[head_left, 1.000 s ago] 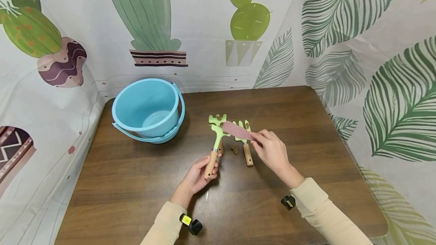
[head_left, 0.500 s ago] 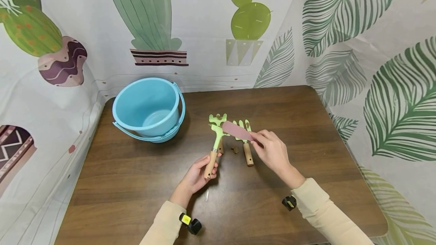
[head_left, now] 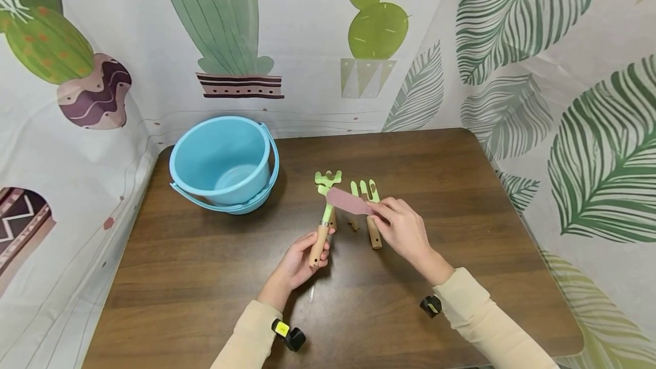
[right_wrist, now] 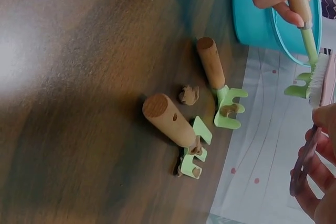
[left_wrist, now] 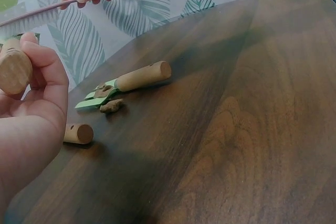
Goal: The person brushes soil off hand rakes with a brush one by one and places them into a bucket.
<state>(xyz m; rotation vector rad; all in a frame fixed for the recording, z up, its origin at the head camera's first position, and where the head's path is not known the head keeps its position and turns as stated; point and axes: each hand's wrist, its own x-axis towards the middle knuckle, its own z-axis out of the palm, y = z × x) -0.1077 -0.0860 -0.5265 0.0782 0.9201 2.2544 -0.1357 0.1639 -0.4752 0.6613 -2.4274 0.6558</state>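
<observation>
My left hand [head_left: 302,258] grips the wooden handle of a small green garden rake [head_left: 318,245], its head tilted up and away. In my right hand [head_left: 406,231] I pinch the handle of a pink brush [head_left: 348,201]. The brush lies across the rake's neck in the head view, hiding part of its head. From the right wrist, the white bristles [right_wrist: 316,80] are right at the green metal. Below on the table lie a green hand fork [head_left: 374,235] and a second green tool with short prongs [right_wrist: 229,109], both with brown dirt on the prongs.
A brown clod [right_wrist: 189,95] lies between the two tools on the wooden table [head_left: 205,278]. At the back left stands a blue bucket [head_left: 176,172] with its handle down. A printed cloth [head_left: 307,44] hangs behind the table.
My right hand and the brush have moved slightly left and toward me, from the rake's head onto its neck. The left hand keeps nearly the same place.
</observation>
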